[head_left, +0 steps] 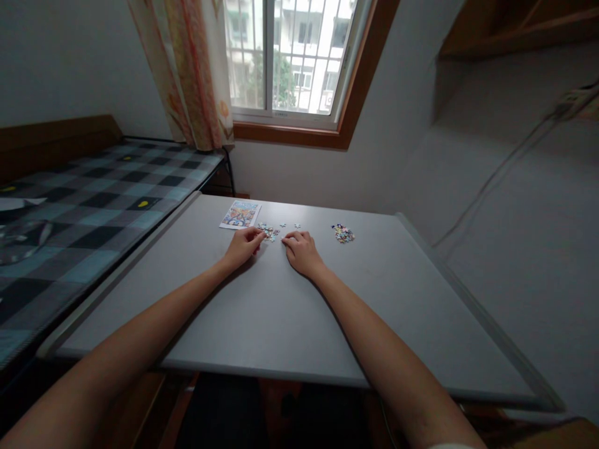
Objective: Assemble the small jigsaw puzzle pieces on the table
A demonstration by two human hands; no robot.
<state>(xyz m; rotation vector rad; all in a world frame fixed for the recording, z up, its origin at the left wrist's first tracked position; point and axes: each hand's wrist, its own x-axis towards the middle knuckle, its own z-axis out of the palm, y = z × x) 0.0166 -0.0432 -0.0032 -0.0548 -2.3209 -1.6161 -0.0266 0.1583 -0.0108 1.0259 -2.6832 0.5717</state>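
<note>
Left hand and right hand are half-curling, holding I can't tell what; bumping could be scattering puzzle bits at twelve o'clock.

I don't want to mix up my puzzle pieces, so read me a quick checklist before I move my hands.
1. Picture sheet face up on the table: ok.
2. Right pile apart from the left pile: ok, with bare tabletop between them.
3. Right pile untouched by either hand: ok.
4. All pieces gathered into piles: not ok, two loose pieces lie beyond your hands.
5. Left hand holding a piece: cannot tell, too small at the fingers.
6. Right hand holding a piece: cannot tell.
</note>
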